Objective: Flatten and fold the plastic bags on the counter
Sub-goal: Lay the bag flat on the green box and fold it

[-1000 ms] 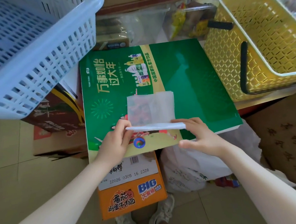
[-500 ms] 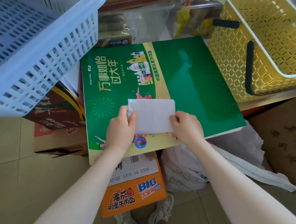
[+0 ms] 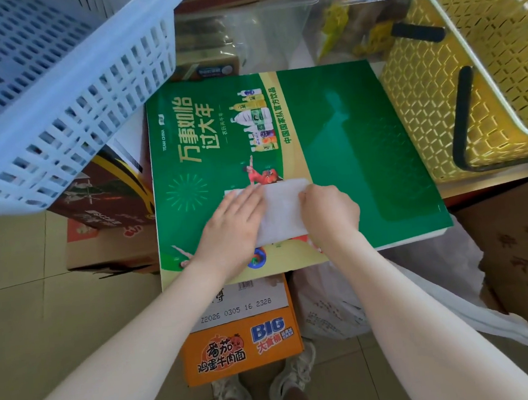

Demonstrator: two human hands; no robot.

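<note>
- On the near half of the green box (image 3: 348, 146), which serves as our tabletop, the folded plastic bag (image 3: 281, 211) lies as a small white rectangle between our two hands.
- Our left hand (image 3: 236, 231) is open and flat, palm down, pressing the left part of the bag against the box.
- Our right hand (image 3: 328, 213) is curled at the bag's right edge, fingers bent down on it; we cannot tell whether it pinches the edge or only presses it.
- We judge the step to be smoothing a fold already made, with at least one more fold possible.
- What could go wrong: thin plastic traps air, so the fold may spring open when either hand lifts, and the layers may slide out of line on the glossy box.
- Pressing unevenly could skew the crease, leaving a crooked packet.
- The box overhangs the orange carton (image 3: 243, 350) beneath it, so hard pressure near the front edge might tip or shift it.
- More loose bags (image 3: 340, 302) sit below on the near right; the blue basket (image 3: 52, 91) and yellow basket (image 3: 485, 65) crowd the far corners.
</note>
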